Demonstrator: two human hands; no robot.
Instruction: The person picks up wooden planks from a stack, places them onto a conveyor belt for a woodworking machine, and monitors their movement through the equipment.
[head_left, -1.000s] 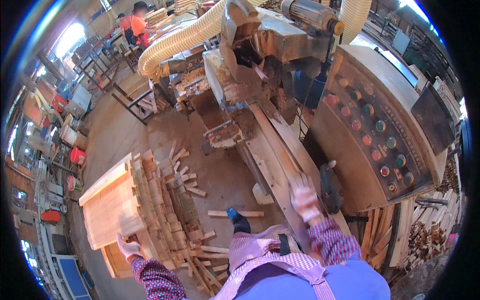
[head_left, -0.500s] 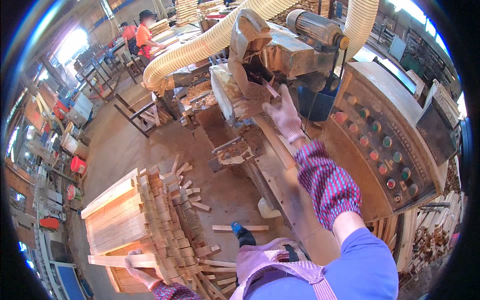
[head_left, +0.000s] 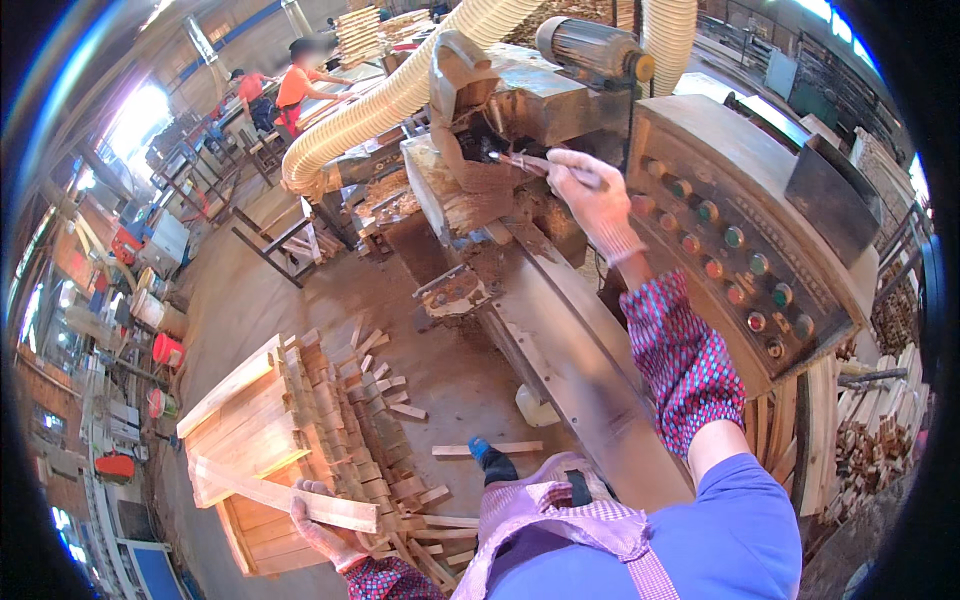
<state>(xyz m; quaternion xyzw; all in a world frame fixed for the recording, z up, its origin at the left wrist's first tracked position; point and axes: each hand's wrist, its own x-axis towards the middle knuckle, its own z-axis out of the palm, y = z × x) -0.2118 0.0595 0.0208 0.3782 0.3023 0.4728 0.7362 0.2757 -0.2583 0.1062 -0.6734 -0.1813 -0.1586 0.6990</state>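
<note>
My left hand is closed round a pale wooden board, which slants above the stack of boards at the lower left. My right hand reaches forward to the woodworking machine, its fingers closed round a slim, stick-like thing. The far tip of that thing is at the machine's dark opening; its exact kind is hard to make out. Below my right hand runs the machine's long metal bed, dusted with sawdust.
A control panel with red and green buttons stands at the right. A ribbed hose arches over the machine, and a motor sits behind. Short offcuts litter the floor. Two people work at the far left.
My right hand, earlier spread above the bed, has closed on the slim thing. The wooden strip on the bed no longer shows there. My left hand's board has swung and shifted right.
</note>
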